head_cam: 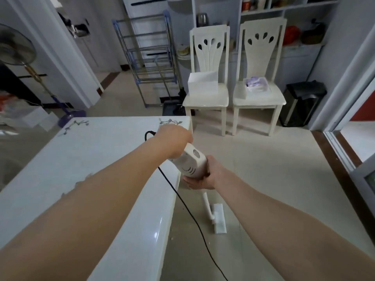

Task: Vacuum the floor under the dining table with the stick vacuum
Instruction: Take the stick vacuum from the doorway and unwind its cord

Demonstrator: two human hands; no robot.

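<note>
Both hands hold the stick vacuum [192, 162]: the left hand [174, 139] curls round its top handle, and the right hand [205, 178] cups the body from below. Just left of them runs the dining table [81, 159] edge; to their right is open tiled floor [274, 179]. Below the right hand the floor head [220, 219] sits on the tile beside the table, with a black cord [192, 217] trailing between. Beyond the hands stand two white chairs [209, 94], a black bin [302, 104] and a drying rack [146, 53].
</note>
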